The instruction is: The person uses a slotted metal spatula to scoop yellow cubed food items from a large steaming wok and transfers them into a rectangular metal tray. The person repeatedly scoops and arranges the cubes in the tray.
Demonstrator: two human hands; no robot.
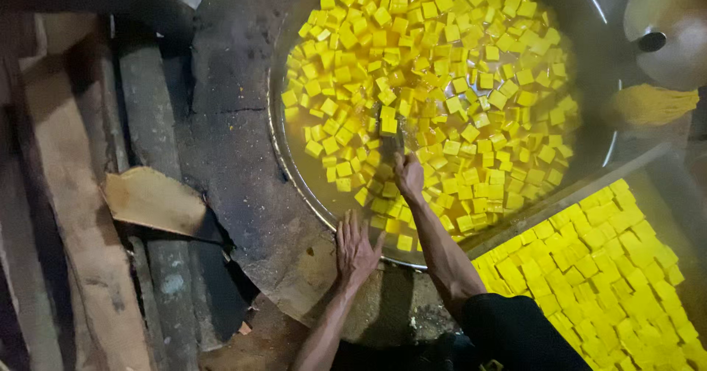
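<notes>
The left hand [355, 247] lies flat, fingers spread, on the stone surround [243, 165] beside the wide metal pan [283, 146], bracing; the right hand [407, 174] grips a handle among floating yellow cubes [412, 69].

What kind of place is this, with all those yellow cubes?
Probably a small traditional food workshop, perhaps making tofu. A huge metal pan set in a rough stone hearth holds yellow cubes in yellow liquid, more cubes lie packed on a tray, and wooden planks lie alongside.
</notes>
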